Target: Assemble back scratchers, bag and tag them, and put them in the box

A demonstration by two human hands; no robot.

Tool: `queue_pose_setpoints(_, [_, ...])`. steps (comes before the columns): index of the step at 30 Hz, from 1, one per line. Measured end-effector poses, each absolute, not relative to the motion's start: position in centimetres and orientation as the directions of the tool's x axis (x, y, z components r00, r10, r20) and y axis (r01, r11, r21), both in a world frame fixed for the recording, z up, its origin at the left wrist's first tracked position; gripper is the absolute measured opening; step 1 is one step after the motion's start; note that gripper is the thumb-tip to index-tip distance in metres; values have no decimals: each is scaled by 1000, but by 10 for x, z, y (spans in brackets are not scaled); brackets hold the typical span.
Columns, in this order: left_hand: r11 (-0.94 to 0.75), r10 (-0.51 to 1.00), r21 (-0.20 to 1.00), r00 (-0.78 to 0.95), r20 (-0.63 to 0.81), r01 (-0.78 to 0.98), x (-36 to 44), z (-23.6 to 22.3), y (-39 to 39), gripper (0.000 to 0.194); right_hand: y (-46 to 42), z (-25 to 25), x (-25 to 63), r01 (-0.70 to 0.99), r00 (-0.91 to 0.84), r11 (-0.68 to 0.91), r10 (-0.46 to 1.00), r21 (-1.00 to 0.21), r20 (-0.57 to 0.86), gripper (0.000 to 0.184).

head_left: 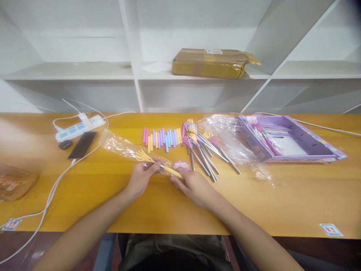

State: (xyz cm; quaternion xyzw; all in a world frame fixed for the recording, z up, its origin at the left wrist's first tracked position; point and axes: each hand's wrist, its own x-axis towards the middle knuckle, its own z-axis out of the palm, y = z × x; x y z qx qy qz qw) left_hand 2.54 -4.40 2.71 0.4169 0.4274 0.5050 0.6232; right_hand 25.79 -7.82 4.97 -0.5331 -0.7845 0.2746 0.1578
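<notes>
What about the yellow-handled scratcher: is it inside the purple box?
No, the left hand and right hand hold the scratcher, apart from the purple box.

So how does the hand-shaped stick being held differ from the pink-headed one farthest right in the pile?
The held stick has a yellow head; the rightmost stick has a pink one. The held stick has a yellow grip on its shaft, while the rightmost stick's end is bare metal. The held stick is in the left hand and right hand; the rightmost stick lies on the table. Both have hand-shaped heads and metal shafts.
</notes>
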Motion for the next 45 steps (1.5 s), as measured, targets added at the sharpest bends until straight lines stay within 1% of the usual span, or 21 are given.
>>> queue_pose_setpoints(4, [83,997,944,26,-79,-321,22,32,-37,42,-76,51,261,755,-393,295,919,-586,-43,22])
queue_pose_setpoints(7, [58,995,922,-57,-86,-383,18,38,-30,44,-75,53,265,752,-391,298,920,-588,-34,27])
queue_pose_setpoints(9, [42,994,911,-79,-81,-411,16,40,-26,43,-74,53,267,772,-379,294,924,-563,-38,29])
queue_pose_setpoints(12, [34,995,901,-66,-69,-433,14,39,-23,41,-74,49,268,803,-372,291,927,-521,-56,30])
queue_pose_setpoints(15, [77,995,894,-27,-99,-441,15,37,-24,41,-74,45,268,802,-392,319,919,-505,-43,27])
queue_pose_setpoints(18, [134,991,892,36,-132,-432,17,35,-27,40,-73,42,270,785,-429,387,903,-483,27,27])
queue_pose_setpoints(21, [188,981,902,121,-153,-388,20,33,-30,43,-71,41,271,741,-483,470,869,-479,106,33])
queue_pose_setpoints(24, [235,961,916,217,-170,-326,23,32,-34,46,-70,42,271,675,-480,471,865,-567,148,37])
queue_pose_setpoints(27, [254,946,922,275,-173,-292,25,31,-38,46,-71,42,270,650,-397,387,907,-654,141,31])
queue_pose_setpoints(30, [249,932,934,325,-160,-256,25,29,-41,43,-72,41,268,687,-306,334,939,-646,159,21])
queue_pose_setpoints(32, [238,919,946,367,-146,-220,23,27,-41,42,-73,39,267,698,-294,344,937,-628,187,25])
queue_pose_setpoints(34, [223,899,960,417,-136,-167,22,24,-41,42,-75,38,266,694,-303,365,930,-620,209,27])
queue_pose_setpoints(36, [209,875,972,465,-138,-104,22,21,-41,44,-76,37,265,683,-316,385,922,-620,225,21])
queue_pose_setpoints(38, [191,869,980,475,-139,-62,23,18,-42,45,-76,37,264,668,-344,409,910,-622,230,17])
queue_pose_setpoints(42, [150,880,988,460,-114,-42,26,12,-46,42,-75,34,265,656,-409,461,883,-597,232,12])
queue_pose_setpoints(45, [130,879,991,466,-99,-35,28,11,-47,37,-73,32,266,645,-444,517,853,-562,275,8])
